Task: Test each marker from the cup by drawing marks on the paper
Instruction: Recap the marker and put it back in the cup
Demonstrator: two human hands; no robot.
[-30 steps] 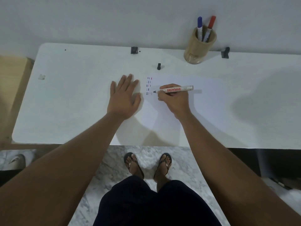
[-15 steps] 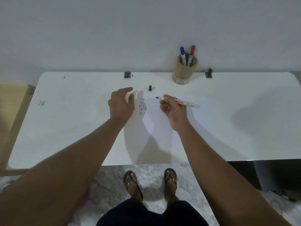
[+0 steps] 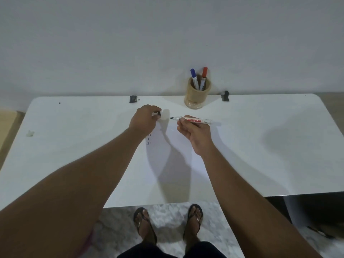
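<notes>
Right hand (image 3: 195, 135) is pinching the marker (image 3: 197, 120) at the front of its barrel, thumb and fingers closed on it, tip bare and pointing left, held level above the paper (image 3: 178, 146). Left hand (image 3: 144, 119) is closing fingertips on the black cap (image 3: 159, 113) at the table (image 3: 74, 127), just left of the tip; hands are apart, near each other. Looks like recapping is the step in hand. Marker is likely handling light and stiff, smooth plastic, so gripping near the nib end is giving the best aim; the cap is tiny and easy to fumble, best pinched by its sides with the mouth facing the tip. Rows of short marks (image 3: 149, 140) are sitting on the paper by the left forearm. Cup (image 3: 197, 95) is standing at the far edge holding 2 markers: blue (image 3: 194, 79), red (image 3: 203, 78). 2 small black clips are sitting at the back edge.
</notes>
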